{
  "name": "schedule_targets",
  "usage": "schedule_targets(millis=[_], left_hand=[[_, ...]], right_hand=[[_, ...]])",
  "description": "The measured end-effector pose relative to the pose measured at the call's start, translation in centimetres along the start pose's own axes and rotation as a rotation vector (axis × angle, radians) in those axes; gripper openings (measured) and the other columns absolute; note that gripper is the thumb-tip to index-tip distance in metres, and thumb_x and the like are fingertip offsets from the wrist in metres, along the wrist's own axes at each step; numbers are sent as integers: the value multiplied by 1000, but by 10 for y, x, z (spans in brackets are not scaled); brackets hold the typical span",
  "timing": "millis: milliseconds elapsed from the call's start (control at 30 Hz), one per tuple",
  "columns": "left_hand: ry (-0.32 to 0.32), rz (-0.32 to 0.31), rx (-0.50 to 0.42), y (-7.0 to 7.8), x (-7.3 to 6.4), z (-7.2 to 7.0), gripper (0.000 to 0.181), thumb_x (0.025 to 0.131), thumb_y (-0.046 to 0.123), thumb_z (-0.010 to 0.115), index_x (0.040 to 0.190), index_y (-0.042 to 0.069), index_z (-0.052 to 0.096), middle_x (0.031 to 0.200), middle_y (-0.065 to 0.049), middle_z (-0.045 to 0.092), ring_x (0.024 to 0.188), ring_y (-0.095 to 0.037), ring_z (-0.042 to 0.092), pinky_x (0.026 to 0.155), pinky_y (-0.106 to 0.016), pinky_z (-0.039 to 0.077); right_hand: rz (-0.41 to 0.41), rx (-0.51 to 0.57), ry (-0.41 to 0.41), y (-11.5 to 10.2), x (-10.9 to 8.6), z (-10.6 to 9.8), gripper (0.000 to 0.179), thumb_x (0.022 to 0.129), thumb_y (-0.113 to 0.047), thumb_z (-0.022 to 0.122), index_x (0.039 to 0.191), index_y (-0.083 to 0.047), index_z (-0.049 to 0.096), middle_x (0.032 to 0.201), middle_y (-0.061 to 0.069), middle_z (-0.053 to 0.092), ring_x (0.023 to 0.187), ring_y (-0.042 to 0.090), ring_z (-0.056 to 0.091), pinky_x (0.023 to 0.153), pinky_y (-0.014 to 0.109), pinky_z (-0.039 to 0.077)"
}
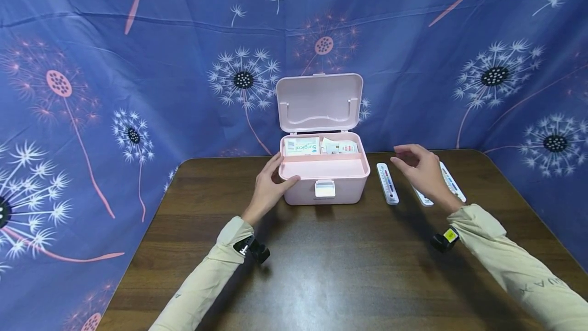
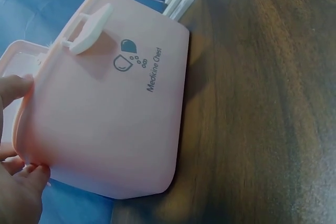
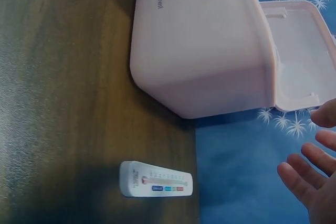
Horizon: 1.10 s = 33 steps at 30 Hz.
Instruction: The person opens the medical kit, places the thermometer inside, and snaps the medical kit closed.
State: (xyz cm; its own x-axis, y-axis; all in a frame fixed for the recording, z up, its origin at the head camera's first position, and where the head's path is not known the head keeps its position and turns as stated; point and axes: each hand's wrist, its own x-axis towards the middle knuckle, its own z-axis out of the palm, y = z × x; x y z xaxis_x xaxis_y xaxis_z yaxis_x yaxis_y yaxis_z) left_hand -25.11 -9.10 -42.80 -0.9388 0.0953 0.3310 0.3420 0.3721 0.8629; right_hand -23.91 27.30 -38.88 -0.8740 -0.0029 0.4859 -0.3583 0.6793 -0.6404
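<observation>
A pink medicine chest [image 1: 342,194] stands on the table with its lid [image 1: 320,102] tipped back. My left hand [image 1: 268,187] grips the chest's left front corner; in the left wrist view the thumb [image 2: 18,86] lies over the rim and the fingers press the side wall. To the chest's right, my right hand [image 1: 424,170] hovers over the thermometers with nothing in its spread, slightly bent fingers. Three white thermometers lie there: one nearest the chest [image 1: 388,184], a middle one [image 1: 423,198] partly hidden under the hand, and one [image 1: 452,182] behind the wrist.
Inside the chest's back compartments sit a packet marked Surgical [image 1: 301,146] and some smaller white packets [image 1: 341,147]. A white latch [image 1: 324,188] juts from the chest's front. Behind the brown wooden table [image 1: 312,269] hangs a blue dandelion-print cloth [image 1: 184,65].
</observation>
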Motion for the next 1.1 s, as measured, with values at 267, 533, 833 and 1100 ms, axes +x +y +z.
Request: schedule_targets(millis=[267,533,833,1100], left_hand=[[-19,0,-130,20,-6,-4,72,79,11,78,137,-11,40,147,-22,34,132,-32,38,107,-40,36],[-14,-1,-136,37,-11,-9,70,78,6,77,134,-15,41,145,-26,35,131,-36,38,105,-43,37],[-19,16,-155,33,-11,-8,72,78,7,78,135,-15,40,145,-26,34,132,-35,37,105,-44,38],[-25,10,-167,33,-11,-9,72,79,8,77,136,-14,39,146,-25,33,133,-34,36,105,-43,37]], right_hand=[[-3,22,7,8,-8,6,27,87,-9,68,110,4,64,102,19,65,89,31,61,69,5,45],[54,33,-11,13,-13,11,30,88,-12,68,113,3,63,105,19,64,94,30,60,71,10,46],[53,7,33,21,-19,18,28,85,-8,70,109,4,65,101,17,66,92,28,61,70,14,50],[33,-13,74,24,-24,23,28,81,-9,74,105,3,67,97,16,66,88,29,62,67,10,47]])
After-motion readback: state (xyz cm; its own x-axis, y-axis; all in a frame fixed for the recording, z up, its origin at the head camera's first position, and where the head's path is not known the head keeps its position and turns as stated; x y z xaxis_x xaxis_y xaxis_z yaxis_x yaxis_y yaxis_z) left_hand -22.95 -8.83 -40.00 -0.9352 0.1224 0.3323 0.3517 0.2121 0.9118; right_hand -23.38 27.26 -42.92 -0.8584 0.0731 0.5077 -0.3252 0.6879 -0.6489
